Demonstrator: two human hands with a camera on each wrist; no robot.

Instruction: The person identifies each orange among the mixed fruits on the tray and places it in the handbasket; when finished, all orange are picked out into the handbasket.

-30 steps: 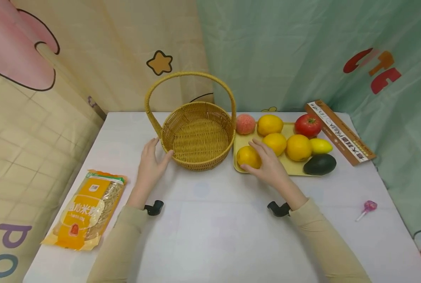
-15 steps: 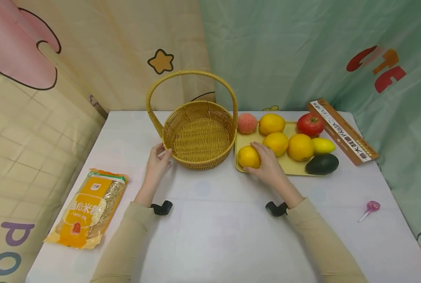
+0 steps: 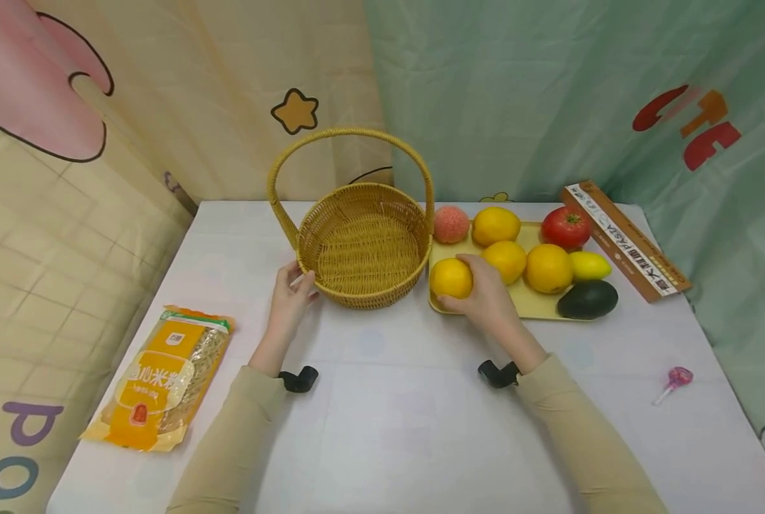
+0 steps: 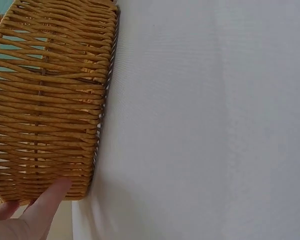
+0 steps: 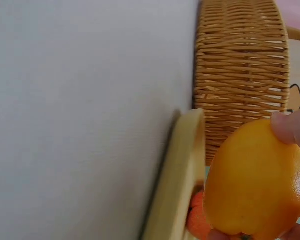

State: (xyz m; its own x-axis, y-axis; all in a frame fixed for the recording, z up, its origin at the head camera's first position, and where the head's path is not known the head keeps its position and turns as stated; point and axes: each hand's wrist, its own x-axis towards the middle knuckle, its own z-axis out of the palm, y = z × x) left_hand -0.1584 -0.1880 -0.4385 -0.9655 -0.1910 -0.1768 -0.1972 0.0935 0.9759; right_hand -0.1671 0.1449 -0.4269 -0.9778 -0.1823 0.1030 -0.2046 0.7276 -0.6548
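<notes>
My left hand (image 3: 289, 300) grips the near left side of a wicker basket (image 3: 369, 294) with a tall arched handle. In the left wrist view its thumb presses on the weave (image 4: 45, 115). My right hand (image 3: 487, 293) holds an orange (image 3: 451, 278) between thumb and fingers, over the near left corner of a yellow tray (image 3: 530, 307). The right wrist view shows the orange (image 5: 255, 185) close, beside the tray's rim (image 5: 177, 170). Behind and right of it on the tray lie several yellow and orange fruits (image 3: 548, 269), a tomato (image 3: 565, 228) and a dark green avocado-like fruit (image 3: 588, 299).
A pink ball-shaped fruit (image 3: 451, 225) sits at the tray's far left corner, next to the basket. A brown pasta box (image 3: 626, 239) leans across the far right. An orange noodle packet (image 3: 160, 382) lies at the left, a lollipop (image 3: 680, 376) at the right.
My left hand has moved right and taken hold of the basket's side. My right hand has closed round the orange and raised it slightly.
</notes>
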